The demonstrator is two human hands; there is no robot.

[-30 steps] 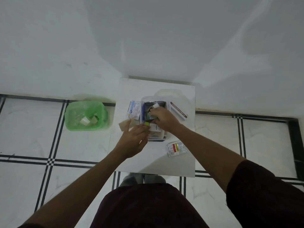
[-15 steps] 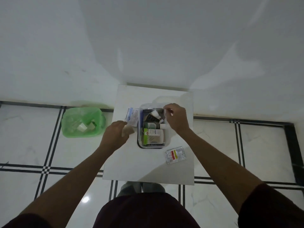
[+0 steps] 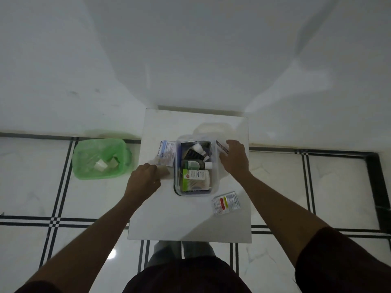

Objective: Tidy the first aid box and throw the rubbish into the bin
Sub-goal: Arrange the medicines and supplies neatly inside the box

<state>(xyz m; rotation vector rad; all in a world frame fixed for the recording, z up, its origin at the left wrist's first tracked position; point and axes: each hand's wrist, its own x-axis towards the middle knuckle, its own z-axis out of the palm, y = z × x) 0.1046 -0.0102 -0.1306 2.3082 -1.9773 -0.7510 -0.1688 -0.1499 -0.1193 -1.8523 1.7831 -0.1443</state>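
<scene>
Two hands flank first aid box [image 3: 176, 166]; table [image 3: 169, 218] front edge bare

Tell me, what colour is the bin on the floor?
The bin is see-through green, clearest in the head view, left of the table.

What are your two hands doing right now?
Left hand: closed on a brownish scrap.
Right hand: fingers over a dark strip; grip cannot be told.

The box [image 3: 195, 166] stands mid-table [image 3: 190, 218], packed full. Near half of the table is bare apart from 1 sachet [image 3: 226, 203] at right. A packet [image 3: 167, 152] lies left of the box; the bin [image 3: 99, 158] stands open beyond the left edge.
</scene>
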